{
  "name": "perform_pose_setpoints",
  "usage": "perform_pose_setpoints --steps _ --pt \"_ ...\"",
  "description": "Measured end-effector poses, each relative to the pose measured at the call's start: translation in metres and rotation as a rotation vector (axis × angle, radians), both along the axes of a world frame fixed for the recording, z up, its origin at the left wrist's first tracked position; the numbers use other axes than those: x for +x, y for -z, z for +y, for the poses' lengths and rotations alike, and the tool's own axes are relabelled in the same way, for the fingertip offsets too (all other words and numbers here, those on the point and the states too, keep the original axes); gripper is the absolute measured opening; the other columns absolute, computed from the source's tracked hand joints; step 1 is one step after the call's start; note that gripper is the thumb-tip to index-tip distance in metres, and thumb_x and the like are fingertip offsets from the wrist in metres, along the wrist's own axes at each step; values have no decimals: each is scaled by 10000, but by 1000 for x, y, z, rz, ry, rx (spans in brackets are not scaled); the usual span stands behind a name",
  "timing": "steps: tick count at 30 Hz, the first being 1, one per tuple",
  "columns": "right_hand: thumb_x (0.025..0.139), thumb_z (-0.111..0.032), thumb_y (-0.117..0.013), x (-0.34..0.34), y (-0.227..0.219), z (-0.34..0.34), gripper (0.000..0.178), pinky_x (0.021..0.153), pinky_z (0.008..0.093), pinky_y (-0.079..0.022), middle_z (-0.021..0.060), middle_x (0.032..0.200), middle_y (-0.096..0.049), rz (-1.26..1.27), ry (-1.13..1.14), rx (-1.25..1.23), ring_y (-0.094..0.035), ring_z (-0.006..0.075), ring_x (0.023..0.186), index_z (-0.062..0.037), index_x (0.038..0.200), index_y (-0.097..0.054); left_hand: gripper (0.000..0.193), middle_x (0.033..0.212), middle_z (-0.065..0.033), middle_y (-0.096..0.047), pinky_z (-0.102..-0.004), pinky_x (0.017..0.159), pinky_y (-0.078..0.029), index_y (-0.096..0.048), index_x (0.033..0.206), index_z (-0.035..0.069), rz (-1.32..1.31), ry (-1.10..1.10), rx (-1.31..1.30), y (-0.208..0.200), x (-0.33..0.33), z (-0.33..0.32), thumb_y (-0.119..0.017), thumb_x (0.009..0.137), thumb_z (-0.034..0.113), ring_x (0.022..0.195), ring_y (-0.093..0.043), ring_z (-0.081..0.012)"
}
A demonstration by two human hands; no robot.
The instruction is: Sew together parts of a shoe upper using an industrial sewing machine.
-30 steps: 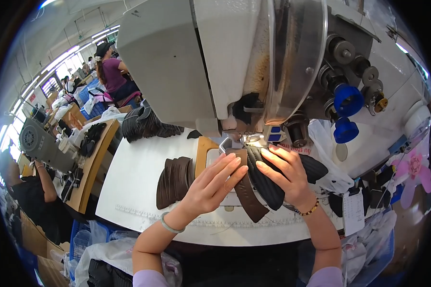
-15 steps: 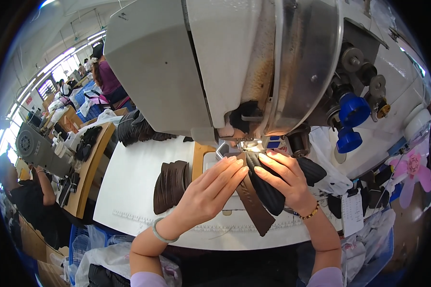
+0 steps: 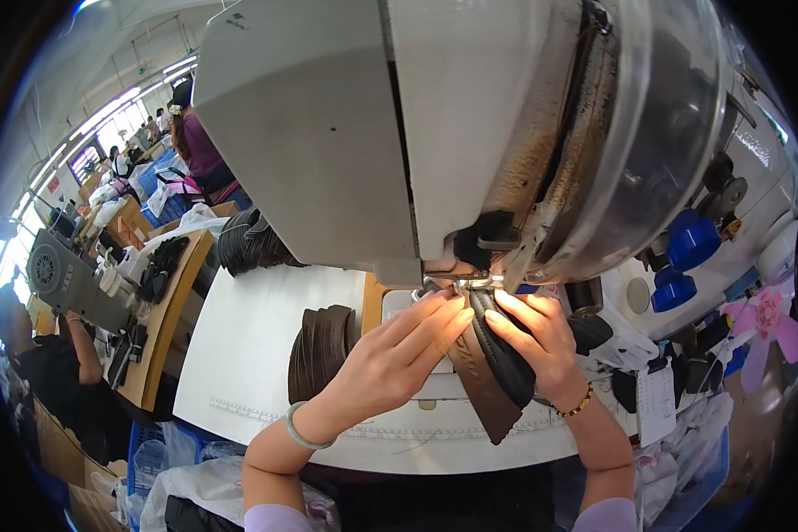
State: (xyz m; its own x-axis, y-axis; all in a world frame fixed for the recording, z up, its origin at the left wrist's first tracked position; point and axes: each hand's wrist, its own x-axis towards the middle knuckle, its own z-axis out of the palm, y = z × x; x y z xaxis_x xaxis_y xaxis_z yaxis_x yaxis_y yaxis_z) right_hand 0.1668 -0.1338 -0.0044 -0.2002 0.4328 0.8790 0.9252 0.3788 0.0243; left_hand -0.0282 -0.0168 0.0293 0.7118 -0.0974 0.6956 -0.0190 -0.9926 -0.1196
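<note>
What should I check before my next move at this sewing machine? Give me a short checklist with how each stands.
1. Left hand on the brown strip: ok, fingertips at its upper part.
2. Right hand on the black padded piece: ok, fingers over its upper part.
3. Work area lit: ok, bright under the sewing machine head.
4. Fingertips safely clear of the needle: cannot tell; they are close to the lit spot, and the needle point is not clear.
5. Strip and padded piece lined up there: cannot tell; fingers and machine head hide much of it.
6. Spare brown pieces nearby: ok, stacked left of the left hand.
</note>
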Motion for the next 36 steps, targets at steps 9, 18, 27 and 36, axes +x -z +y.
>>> perform_pose_setpoints --steps 9,18,27,36 --pt "714 -119 -719 -1 1 2 381 770 364 -474 52 966 -633 32 29 18 -579 256 914 -79 1092 -706 450 1134 -159 -596 -363 921 -545 -611 1148 -81 14 19 -6 0 1 4 -609 703 -16 1124 -597 -303" --pt "715 -131 -707 5 5 0 200 801 394 -491 104 1042 -616 91 -47 -64 -593 286 966 -98 910 -676 467 1093 -136 -567 -359 896 -552 -606 1170 -80 7 -16 -23 3 0 -1 -621 707 -23 1085 -600 -294" --pt "726 -131 -697 11 6 -3 173 881 452 -500 98 1014 -595 63 -40 -53 -603 303 961 -110 894 -666 441 1093 -133 -576 -353 851 -560 -620 1165 -66 -19 -34 -40 2 2 -3 -640 726 -24 1074 -609 -293" --pt "670 -176 -772 10 -7 -6 362 974 417 -480 70 1070 -605 11 -11 -53 -609 271 1055 -129 1020 -692 413 1087 -145 -604 -343 857 -556 -617 1100 -58 -87 -115 -14 6 8 -13 -631 687 -56 1022 -643 -289"
